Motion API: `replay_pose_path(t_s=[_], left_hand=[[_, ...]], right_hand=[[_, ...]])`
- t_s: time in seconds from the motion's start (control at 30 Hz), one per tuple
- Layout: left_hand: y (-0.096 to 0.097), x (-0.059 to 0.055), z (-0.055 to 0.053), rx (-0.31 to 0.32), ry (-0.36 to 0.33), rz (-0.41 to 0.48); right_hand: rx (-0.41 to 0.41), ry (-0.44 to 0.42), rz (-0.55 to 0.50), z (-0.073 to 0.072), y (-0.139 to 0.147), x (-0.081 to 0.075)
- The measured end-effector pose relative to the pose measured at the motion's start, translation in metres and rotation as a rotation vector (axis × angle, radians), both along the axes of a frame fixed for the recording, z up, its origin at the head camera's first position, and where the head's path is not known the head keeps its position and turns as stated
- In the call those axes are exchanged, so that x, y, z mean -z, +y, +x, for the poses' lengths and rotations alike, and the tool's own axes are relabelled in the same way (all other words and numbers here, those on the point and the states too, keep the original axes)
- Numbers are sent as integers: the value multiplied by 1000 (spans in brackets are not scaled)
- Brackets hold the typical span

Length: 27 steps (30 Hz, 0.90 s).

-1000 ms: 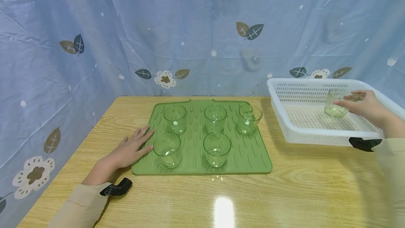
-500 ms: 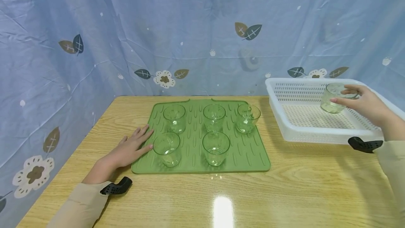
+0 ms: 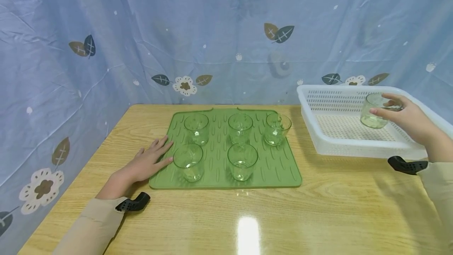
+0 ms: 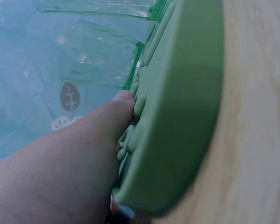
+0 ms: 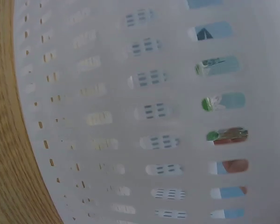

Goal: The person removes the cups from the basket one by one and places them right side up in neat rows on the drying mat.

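In the head view my right hand (image 3: pixel 407 117) grips a clear glass cup (image 3: pixel 371 113) by its right side, thumb in front and fingers behind. The cup is inside the white plastic basket (image 3: pixel 329 145); whether its base touches the basket floor I cannot tell. My left hand (image 3: pixel 146 162) lies with spread, straight fingers on the left edge of the green drying mat (image 3: pixel 212 182). Its thumb (image 4: pixel 119 109) presses the ribbed mat top in the left wrist view. Near that thumb stands a glass cup (image 3: pixel 191 166). In the right wrist view, the basket wall (image 5: pixel 177 126) mostly hides the hand and cup.
Several more upright glass cups stand on the mat, including one at front centre (image 3: pixel 242 164) and one at the back right corner (image 3: pixel 277 131). A wooden table (image 3: pixel 198 223) lies beneath. Behind hangs a blue patterned curtain (image 3: pixel 226 30).
My right hand and its glass cup have shifted slightly up and left within the basket, mostly in the first half second. The left hand stays on the mat. The head view has tilted slightly.
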<state>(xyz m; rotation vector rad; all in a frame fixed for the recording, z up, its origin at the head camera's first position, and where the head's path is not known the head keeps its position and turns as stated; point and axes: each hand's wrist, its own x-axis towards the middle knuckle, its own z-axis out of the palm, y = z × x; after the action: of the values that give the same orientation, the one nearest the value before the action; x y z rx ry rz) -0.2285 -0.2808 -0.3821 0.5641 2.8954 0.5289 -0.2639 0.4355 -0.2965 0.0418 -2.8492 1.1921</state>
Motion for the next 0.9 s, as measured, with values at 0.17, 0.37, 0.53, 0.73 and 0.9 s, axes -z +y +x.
replay_pose_path(t_s=[0.17,0.37,0.53,0.73,0.9], left_hand=[[0,0,0,-1,-2,3],[0,0,1,2,6,16],[0,0,1,-4,0,18],[0,-1,2,-1,-3,19],[1,-2,3,2,3,15]], right_hand=[[-6,10,1,3,-3,-1],[-14,24,7,4,-8,-4],[-44,38,-9,3,-12,-5],[-102,66,-69,5,-20,-8],[-148,80,-83,8,-34,-12]])
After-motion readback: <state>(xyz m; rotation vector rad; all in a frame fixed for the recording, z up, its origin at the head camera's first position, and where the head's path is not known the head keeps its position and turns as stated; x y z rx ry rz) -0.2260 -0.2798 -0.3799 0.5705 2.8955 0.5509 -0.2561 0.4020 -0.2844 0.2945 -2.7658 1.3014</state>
